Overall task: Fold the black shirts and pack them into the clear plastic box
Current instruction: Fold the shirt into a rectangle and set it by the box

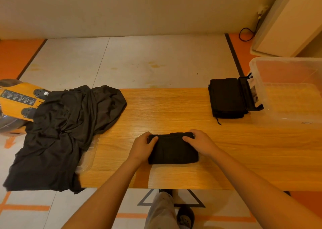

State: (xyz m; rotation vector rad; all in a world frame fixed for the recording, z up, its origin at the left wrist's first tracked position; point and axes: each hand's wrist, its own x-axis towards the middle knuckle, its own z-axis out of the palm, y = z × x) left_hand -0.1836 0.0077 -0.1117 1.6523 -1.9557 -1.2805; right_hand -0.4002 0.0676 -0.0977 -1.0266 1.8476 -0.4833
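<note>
A small folded black shirt point(172, 150) lies on the wooden table point(174, 107) near its front edge. My left hand point(142, 147) grips the shirt's far left corner, fingers curled over the fold. My right hand point(200, 142) grips the far right corner the same way. A stack of folded black shirts point(226, 98) sits at the table's right, beside the clear plastic box point(261, 75), which holds no shirts. A heap of unfolded black shirts point(66, 124) covers the table's left end and hangs over its edge.
A yellow machine point(15, 100) stands left of the heap. A clear plastic lid point(87, 157) shows under the heap's edge. A black strap-like item point(248, 93) lies between the folded stack and the box. My leg and shoe point(184, 214) are below the table's front edge.
</note>
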